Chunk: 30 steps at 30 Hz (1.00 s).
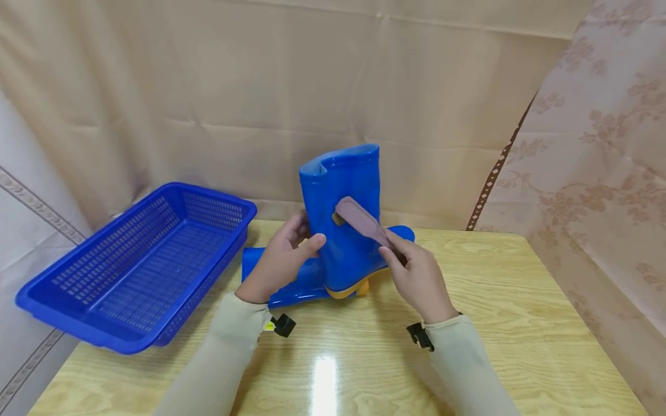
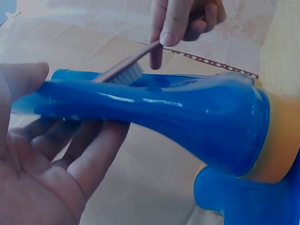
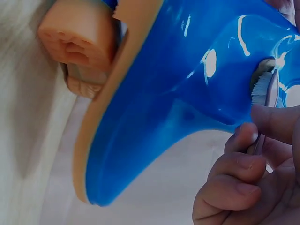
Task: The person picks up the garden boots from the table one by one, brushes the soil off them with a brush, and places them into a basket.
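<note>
A glossy blue rain boot (image 1: 354, 179) with a yellow-orange sole stands tilted at the middle of the table. My left hand (image 1: 281, 254) holds its shaft from the left, thumb in front and fingers behind. In my right hand (image 1: 420, 280) is the handle of a brush (image 1: 360, 218) with a mauve back. The brush's pale bristles (image 2: 129, 75) touch the boot's shaft in the left wrist view. Beside them a small brownish patch (image 3: 261, 69) shows on the boot. A second blue boot (image 1: 299, 290) lies on its side beneath and behind the first.
A blue plastic basket (image 1: 136, 231) with mesh sides stands on the left of the wooden table (image 1: 489, 323). Beige cloth (image 1: 239, 104) hangs along the back edge, and a flowered curtain (image 1: 614, 150) hangs at the right.
</note>
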Motion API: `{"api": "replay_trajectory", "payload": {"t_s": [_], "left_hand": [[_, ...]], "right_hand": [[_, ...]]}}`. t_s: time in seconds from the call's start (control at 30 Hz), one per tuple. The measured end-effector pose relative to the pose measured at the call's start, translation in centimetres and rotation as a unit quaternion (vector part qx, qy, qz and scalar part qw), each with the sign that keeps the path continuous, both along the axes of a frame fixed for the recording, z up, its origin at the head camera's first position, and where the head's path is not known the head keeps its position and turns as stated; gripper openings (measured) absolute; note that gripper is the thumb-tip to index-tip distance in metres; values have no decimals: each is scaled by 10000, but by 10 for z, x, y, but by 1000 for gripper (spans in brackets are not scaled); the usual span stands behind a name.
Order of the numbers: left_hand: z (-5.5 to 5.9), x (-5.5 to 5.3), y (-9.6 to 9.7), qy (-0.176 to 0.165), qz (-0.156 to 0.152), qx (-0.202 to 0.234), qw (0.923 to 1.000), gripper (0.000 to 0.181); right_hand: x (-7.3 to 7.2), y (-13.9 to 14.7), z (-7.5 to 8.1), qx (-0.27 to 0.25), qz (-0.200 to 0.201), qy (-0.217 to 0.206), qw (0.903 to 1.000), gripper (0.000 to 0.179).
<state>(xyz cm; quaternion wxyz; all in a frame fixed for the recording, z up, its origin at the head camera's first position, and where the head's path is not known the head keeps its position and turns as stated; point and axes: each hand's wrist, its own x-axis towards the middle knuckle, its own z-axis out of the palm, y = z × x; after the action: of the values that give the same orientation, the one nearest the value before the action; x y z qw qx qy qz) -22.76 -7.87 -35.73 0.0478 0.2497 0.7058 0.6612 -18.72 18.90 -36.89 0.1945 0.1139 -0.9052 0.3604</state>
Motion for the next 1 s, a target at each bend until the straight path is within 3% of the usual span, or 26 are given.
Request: {"api": "replay_trajectory", "payload": {"t_s": [0.27, 0.67, 0.9, 1.0], "left_hand": [[-2, -2, 0, -111, 444, 27, 9989, 64], [-7, -5, -2, -166, 944, 327, 9949, 56], [-5, -1, -1, -283, 211, 139, 9993, 64], [-3, 0, 2, -350, 85, 18, 9993, 66]], "right_hand": [[-5, -6, -6, 28, -9, -691, 9976, 46], [3, -1, 4, 226, -278, -546, 9979, 42], [3, -1, 3, 11, -60, -257, 9997, 40], [4, -1, 2, -5, 34, -288, 9996, 39]]}}
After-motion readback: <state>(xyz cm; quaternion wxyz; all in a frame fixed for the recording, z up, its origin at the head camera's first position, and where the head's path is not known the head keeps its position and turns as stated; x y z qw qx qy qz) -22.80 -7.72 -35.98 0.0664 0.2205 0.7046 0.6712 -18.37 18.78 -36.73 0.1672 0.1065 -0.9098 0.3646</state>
